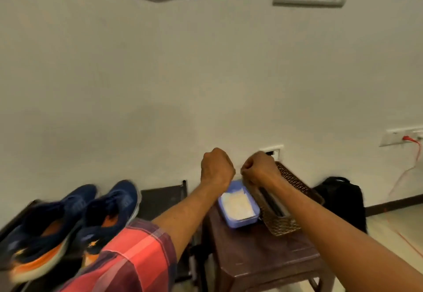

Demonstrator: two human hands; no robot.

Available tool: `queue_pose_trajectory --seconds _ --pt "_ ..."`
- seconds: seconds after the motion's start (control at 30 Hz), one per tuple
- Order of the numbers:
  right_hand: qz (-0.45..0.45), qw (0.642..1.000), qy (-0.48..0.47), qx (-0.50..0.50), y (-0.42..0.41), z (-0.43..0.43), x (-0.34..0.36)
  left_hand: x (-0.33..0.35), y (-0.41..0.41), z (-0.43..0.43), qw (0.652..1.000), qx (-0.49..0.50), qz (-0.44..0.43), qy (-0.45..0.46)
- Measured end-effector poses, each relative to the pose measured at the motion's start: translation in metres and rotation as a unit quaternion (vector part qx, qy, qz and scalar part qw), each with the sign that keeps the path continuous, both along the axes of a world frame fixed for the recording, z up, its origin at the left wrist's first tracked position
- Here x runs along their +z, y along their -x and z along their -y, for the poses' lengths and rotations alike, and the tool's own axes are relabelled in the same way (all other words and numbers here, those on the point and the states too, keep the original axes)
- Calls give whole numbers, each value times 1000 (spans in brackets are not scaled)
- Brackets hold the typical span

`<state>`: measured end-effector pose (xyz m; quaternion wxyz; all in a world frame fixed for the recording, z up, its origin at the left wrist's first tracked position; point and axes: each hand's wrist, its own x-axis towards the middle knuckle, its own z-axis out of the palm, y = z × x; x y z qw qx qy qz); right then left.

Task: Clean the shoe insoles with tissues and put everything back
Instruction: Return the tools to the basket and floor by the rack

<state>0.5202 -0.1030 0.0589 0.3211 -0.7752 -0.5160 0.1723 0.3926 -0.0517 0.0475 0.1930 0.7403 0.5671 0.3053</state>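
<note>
Your left hand [217, 168] and right hand [261, 169] hover above the counter [263, 252], each grip curled into a tight, empty fist.

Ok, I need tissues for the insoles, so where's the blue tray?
Head view, lower centre-right: the blue tray sits on the wooden stool, just left of the woven basket, right of the blue shoes.

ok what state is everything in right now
left hand: fist, raised, nothing seen in it
right hand: fist, raised beside it
blue tray: uncovered, tissues inside
basket: on the table, beside tray
shoes: side by side, upright
red plug: in wall socket
</note>
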Motion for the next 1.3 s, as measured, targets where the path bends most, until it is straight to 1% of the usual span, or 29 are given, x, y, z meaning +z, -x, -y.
queue_pose_trajectory --seconds 0.1,0.17,0.33,0.4,0.5,0.6,0.7,0.77,0.83,0.93,1.03,1.07,1.17,1.23,1.3 --pt "-61 997 -3 55 77 5 16 16 79 15 999 42 -5 -16" --pt "-77 993 0 93 133 13 20 22 139 30 997 73 -22 -24" --pt "-43 985 8 167 253 32 5 21 273 71 985 155 -68 -41" --pt "-38 980 16 196 292 42 -10 6 318 89 981 172 -82 -40" --pt "-51 974 49 213 335 55 -41 -28 364 112 977 198 -75 -12" --pt "-73 968 94 220 366 66 -103 -94 394 130 974 208 -85 23" --pt "-82 960 164 211 387 69 -199 -189 412 139 967 201 -101 121" --pt "-83 951 229 192 395 70 -266 -260 421 143 957 198 -83 194" --pt "-85 935 298 173 400 69 -340 -336 424 146 941 190 -75 269" --pt "-78 912 383 129 398 73 -445 -435 425 153 912 203 -77 348" --pt "-31 882 453 125 394 85 -547 -531 425 165 876 218 -77 423" --pt "-19 878 462 121 393 91 -573 -555 426 169 871 213 -81 435" --pt "14 876 472 93 398 109 -618 -609 431 174 861 226 -90 446" --pt "38 871 483 89 401 114 -637 -632 433 171 859 247 -101 438" --pt "60 872 477 88 406 120 -648 -649 435 168 862 260 -95 425"
